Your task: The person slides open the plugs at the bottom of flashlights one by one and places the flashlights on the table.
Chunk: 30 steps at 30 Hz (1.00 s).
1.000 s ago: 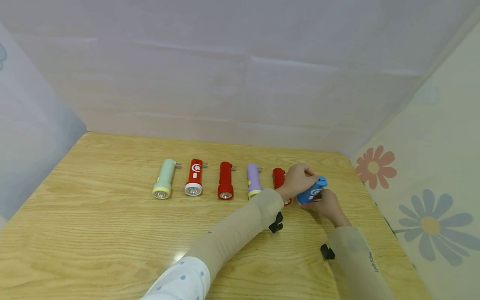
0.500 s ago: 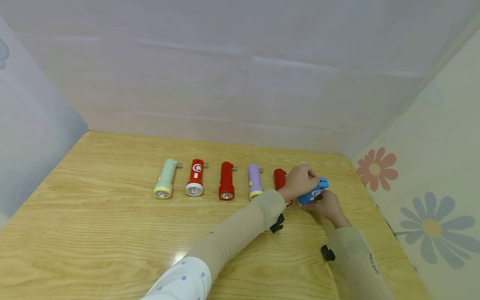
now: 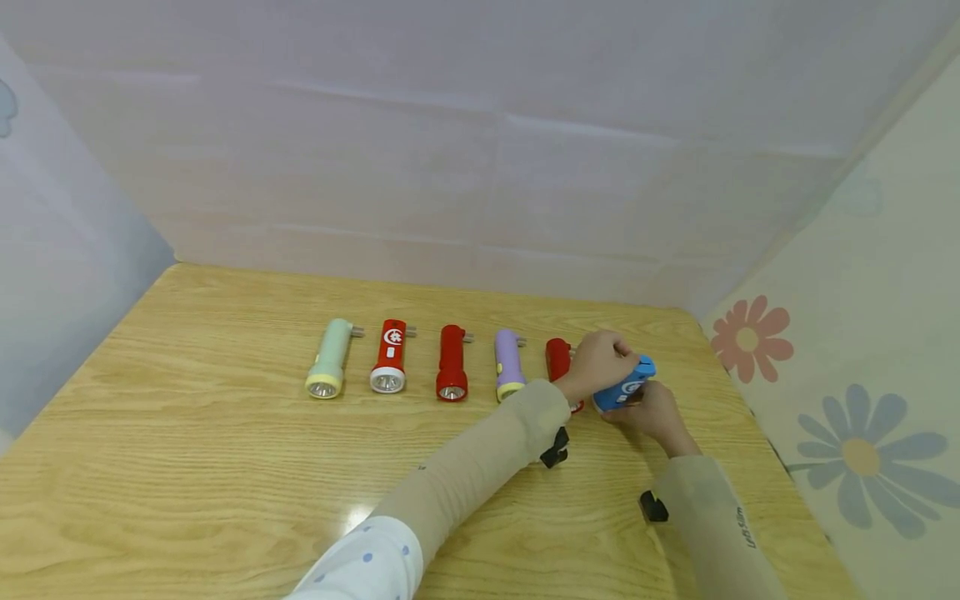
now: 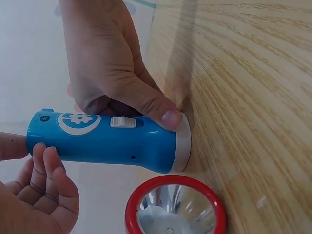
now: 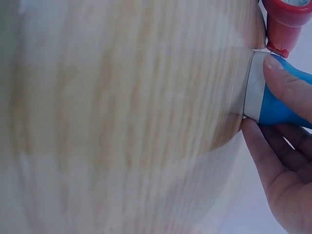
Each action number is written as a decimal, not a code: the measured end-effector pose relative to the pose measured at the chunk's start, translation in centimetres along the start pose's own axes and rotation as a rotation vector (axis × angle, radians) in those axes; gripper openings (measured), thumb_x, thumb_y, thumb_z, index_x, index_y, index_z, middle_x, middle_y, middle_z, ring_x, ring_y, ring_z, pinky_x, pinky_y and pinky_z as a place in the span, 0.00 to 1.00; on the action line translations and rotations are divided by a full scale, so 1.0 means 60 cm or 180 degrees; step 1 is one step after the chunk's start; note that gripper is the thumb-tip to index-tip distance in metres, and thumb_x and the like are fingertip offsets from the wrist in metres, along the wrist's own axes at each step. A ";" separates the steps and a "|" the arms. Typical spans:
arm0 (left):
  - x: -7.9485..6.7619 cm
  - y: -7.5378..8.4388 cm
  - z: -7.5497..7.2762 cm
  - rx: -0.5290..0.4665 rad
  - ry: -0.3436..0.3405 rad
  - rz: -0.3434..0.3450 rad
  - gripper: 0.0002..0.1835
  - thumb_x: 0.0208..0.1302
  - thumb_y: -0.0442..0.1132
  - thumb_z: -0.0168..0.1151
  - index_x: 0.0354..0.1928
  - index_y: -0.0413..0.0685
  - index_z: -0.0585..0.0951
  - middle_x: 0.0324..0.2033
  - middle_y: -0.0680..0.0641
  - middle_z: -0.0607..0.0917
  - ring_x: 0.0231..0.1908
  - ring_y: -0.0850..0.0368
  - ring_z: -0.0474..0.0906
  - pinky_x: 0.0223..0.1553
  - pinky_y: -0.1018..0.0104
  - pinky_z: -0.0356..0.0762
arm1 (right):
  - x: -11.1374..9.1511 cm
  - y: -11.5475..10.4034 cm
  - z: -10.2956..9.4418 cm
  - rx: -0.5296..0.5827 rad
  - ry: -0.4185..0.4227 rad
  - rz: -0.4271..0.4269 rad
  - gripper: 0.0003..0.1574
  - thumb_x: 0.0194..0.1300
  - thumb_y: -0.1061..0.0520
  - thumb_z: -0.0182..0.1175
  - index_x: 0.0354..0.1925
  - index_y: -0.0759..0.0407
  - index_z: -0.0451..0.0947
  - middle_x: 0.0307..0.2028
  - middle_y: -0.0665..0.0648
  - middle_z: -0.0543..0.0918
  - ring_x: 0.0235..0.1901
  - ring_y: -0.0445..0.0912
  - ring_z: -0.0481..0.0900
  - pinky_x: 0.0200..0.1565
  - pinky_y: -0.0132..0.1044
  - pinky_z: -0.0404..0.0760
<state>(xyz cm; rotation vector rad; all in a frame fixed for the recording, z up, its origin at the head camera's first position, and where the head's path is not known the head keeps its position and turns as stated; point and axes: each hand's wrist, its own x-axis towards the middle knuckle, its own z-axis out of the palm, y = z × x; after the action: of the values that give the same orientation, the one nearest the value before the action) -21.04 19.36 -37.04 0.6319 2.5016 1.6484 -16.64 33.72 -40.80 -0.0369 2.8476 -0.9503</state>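
A blue flashlight [image 3: 621, 393] with a white rim stands head down at the right of the table, leaning a little in the head view. My left hand [image 3: 598, 365] pinches its tail end between thumb and fingertips. Lower down, my right hand [image 3: 657, 414] grips the body near the head, with the thumb [image 4: 151, 105] lying along it in the left wrist view. The white rim [image 5: 254, 87] meets the wood in the right wrist view. Close beside it lies a red flashlight [image 3: 558, 358], partly hidden by my left hand and wrist.
Left of the hands, a row on the wooden table [image 3: 225, 467] holds a purple flashlight [image 3: 507, 357], a plain red one [image 3: 452, 354], a red-and-white one [image 3: 389, 358] and a pale green one [image 3: 332, 350]. Their plug prongs point right. A flowered wall [image 3: 885, 333] borders the right edge.
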 end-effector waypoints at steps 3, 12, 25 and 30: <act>0.000 0.000 -0.001 0.0039 0.0002 0.0002 0.07 0.60 0.40 0.60 0.26 0.46 0.81 0.21 0.55 0.80 0.19 0.67 0.70 0.21 0.79 0.67 | 0.000 -0.001 0.001 -0.0010 0.0003 -0.0009 0.37 0.48 0.57 0.71 0.50 0.78 0.68 0.42 0.72 0.78 0.41 0.62 0.77 0.41 0.51 0.77; 0.002 0.002 -0.004 0.0101 0.0019 -0.0035 0.07 0.59 0.42 0.62 0.27 0.47 0.82 0.25 0.56 0.80 0.22 0.68 0.71 0.24 0.79 0.68 | 0.003 -0.002 0.000 -0.0028 0.0026 -0.0042 0.39 0.49 0.57 0.71 0.51 0.78 0.66 0.43 0.74 0.77 0.42 0.63 0.77 0.42 0.51 0.77; 0.008 0.005 -0.003 0.0379 -0.0003 -0.0029 0.10 0.58 0.44 0.63 0.21 0.50 0.79 0.22 0.58 0.76 0.20 0.67 0.69 0.22 0.79 0.67 | 0.004 0.001 0.000 -0.0069 0.0021 -0.0026 0.42 0.48 0.57 0.71 0.54 0.79 0.64 0.44 0.74 0.76 0.42 0.63 0.76 0.43 0.52 0.76; 0.006 0.003 -0.001 0.0391 0.0005 -0.0011 0.12 0.59 0.45 0.62 0.20 0.50 0.78 0.19 0.58 0.75 0.19 0.66 0.69 0.21 0.78 0.66 | 0.002 0.003 0.002 -0.0072 0.0028 -0.0028 0.43 0.48 0.56 0.71 0.54 0.78 0.64 0.44 0.74 0.76 0.42 0.64 0.76 0.43 0.52 0.76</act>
<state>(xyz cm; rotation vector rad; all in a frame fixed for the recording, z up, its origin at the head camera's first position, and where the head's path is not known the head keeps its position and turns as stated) -21.35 19.52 -36.82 0.6376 2.6193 1.5035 -16.77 33.78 -41.03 -0.0478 2.8686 -0.9221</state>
